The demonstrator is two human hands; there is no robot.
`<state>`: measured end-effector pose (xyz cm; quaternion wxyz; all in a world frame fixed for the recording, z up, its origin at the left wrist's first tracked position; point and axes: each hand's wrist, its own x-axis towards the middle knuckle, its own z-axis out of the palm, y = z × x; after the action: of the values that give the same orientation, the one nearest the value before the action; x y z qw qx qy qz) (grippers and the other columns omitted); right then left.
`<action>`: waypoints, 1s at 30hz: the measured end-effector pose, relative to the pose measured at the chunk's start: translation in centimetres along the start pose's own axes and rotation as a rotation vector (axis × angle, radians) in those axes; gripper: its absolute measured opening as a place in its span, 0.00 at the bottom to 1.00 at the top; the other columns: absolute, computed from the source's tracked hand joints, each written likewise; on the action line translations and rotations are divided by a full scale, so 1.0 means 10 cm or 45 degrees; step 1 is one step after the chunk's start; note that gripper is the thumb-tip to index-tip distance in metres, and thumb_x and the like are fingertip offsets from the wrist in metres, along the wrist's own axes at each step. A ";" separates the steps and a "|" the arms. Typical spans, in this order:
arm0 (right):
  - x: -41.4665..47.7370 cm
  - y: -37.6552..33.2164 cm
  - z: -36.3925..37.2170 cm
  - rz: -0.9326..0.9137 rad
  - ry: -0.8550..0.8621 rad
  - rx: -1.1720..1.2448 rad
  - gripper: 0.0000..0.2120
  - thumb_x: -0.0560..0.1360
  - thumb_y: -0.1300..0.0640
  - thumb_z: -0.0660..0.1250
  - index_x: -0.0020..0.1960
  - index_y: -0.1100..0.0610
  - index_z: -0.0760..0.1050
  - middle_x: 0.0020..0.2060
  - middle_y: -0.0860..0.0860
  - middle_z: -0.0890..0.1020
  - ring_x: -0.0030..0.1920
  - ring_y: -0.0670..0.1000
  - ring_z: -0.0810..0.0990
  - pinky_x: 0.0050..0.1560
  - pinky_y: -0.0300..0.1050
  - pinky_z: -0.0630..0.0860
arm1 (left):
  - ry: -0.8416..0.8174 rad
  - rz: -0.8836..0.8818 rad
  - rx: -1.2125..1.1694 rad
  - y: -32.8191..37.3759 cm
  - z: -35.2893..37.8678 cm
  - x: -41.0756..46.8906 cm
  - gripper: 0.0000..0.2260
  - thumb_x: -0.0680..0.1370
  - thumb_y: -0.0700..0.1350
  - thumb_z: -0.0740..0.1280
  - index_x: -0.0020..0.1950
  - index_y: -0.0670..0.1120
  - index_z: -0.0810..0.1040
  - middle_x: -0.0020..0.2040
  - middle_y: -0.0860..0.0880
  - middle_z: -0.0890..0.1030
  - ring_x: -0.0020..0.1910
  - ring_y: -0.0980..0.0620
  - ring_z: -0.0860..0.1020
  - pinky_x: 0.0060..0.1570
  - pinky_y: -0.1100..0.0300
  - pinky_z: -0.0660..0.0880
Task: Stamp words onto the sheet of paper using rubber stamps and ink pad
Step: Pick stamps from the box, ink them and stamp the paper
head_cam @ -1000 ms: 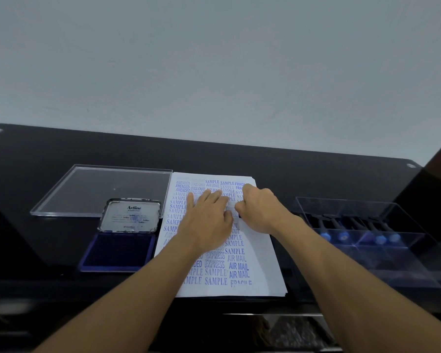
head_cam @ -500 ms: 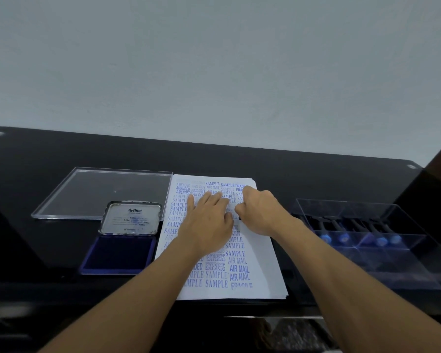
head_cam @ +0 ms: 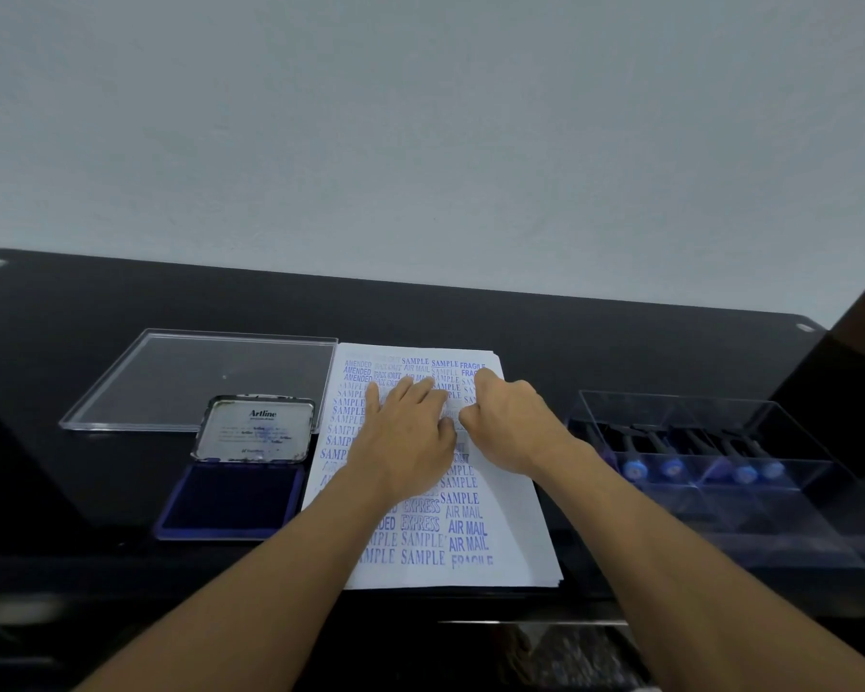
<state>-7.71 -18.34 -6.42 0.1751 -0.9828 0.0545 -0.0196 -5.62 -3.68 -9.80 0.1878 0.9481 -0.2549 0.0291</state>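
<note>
- Head view, the hands: the left hand point(head_cam: 410, 437) lies flat on the sheet of paper point(head_cam: 513, 536), fingers straight and spread toward 12 o'clock, pressing the sheet down.
- The right hand point(head_cam: 513, 422) sits just beside it at 3 o'clock, knuckles up and fingers curled under toward the sheet. A pale grey blur shows in the gap between the hands, perhaps a stamp, but I cannot tell whether the hand is clamped on anything.
- The sheet lies in the middle of the black table point(head_cam: 96, 312), long axis running 12 to 6, on top of a thin stack. Blue words cover most of it in columns — SAMPLE, AIR MAIL, EXPRESS, FRAGILE, AMENDED. A bare strip remains down its 3 o'clock edge.
- What the next move likely turns on: the ink pad point(head_cam: 228, 499) lies open at 8 o'clock from the left hand, touching the sheet's edge, its lid point(head_cam: 256, 427) propped up behind it. It lies beyond the left hand from the right hand, so the right hand would have to reach across to ink there.
- The rubber stamps point(head_cam: 670, 467) lie at 3 o'clock from the right hand — the nearer hand — in a clear tray point(head_cam: 795, 516), handles running toward 12, blue ends toward the person.
- A clear flat cover point(head_cam: 206, 377) lies at 10 o'clock from the sheet.
</note>
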 end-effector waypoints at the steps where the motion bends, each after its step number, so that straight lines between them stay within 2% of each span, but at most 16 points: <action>1: 0.01 0.00 0.00 -0.003 -0.001 -0.006 0.06 0.79 0.54 0.59 0.49 0.57 0.66 0.43 0.56 0.78 0.40 0.55 0.77 0.37 0.51 0.75 | 0.003 0.001 0.001 0.00 0.00 0.00 0.21 0.84 0.51 0.50 0.77 0.48 0.63 0.79 0.50 0.59 0.79 0.50 0.52 0.75 0.40 0.42; 8: 0.07 -0.02 -0.05 0.030 -0.044 0.004 0.06 0.80 0.54 0.60 0.49 0.57 0.67 0.44 0.55 0.78 0.38 0.53 0.76 0.34 0.47 0.73 | -0.005 -0.003 -0.006 0.00 0.00 -0.01 0.22 0.84 0.52 0.50 0.77 0.48 0.62 0.80 0.50 0.59 0.79 0.50 0.52 0.75 0.40 0.41; 14: 0.01 -0.03 -0.05 0.018 -0.024 0.005 0.08 0.79 0.56 0.59 0.43 0.55 0.62 0.40 0.56 0.75 0.35 0.51 0.69 0.31 0.43 0.65 | 0.005 0.001 -0.004 -0.01 0.01 0.00 0.21 0.84 0.51 0.50 0.76 0.48 0.64 0.79 0.50 0.60 0.79 0.50 0.53 0.76 0.39 0.42; 17: -0.04 -0.04 -0.04 0.010 -0.004 0.018 0.06 0.79 0.56 0.59 0.46 0.56 0.63 0.38 0.55 0.74 0.34 0.51 0.69 0.31 0.44 0.65 | -0.003 -0.005 -0.001 -0.01 0.01 0.00 0.21 0.84 0.51 0.50 0.76 0.48 0.63 0.79 0.50 0.59 0.79 0.50 0.52 0.75 0.40 0.42; 21: -0.01 -0.04 -0.06 0.020 -0.015 0.014 0.12 0.79 0.56 0.60 0.40 0.53 0.60 0.37 0.53 0.73 0.33 0.50 0.68 0.31 0.44 0.65 | -0.001 -0.004 0.006 0.00 0.01 0.00 0.22 0.84 0.51 0.50 0.77 0.48 0.62 0.79 0.49 0.59 0.79 0.50 0.52 0.76 0.40 0.42; 25: 0.02 -0.06 -0.10 0.028 -0.036 0.000 0.15 0.81 0.55 0.59 0.38 0.52 0.58 0.37 0.51 0.71 0.34 0.48 0.68 0.31 0.42 0.64 | 0.001 -0.006 -0.007 -0.01 0.01 0.00 0.22 0.84 0.51 0.50 0.77 0.48 0.62 0.80 0.49 0.59 0.79 0.50 0.52 0.76 0.40 0.42; 30: 0.00 -0.05 -0.06 0.014 -0.005 0.020 0.12 0.80 0.56 0.60 0.40 0.52 0.60 0.38 0.52 0.74 0.33 0.49 0.69 0.31 0.43 0.66 | 0.000 -0.008 -0.005 -0.01 0.01 0.00 0.22 0.84 0.52 0.50 0.77 0.48 0.62 0.79 0.50 0.59 0.79 0.50 0.52 0.76 0.40 0.42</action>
<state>-7.66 -18.10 -5.65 0.1829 -0.9812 0.0594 -0.0170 -5.57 -3.67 -9.93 0.1896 0.9486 -0.2518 0.0281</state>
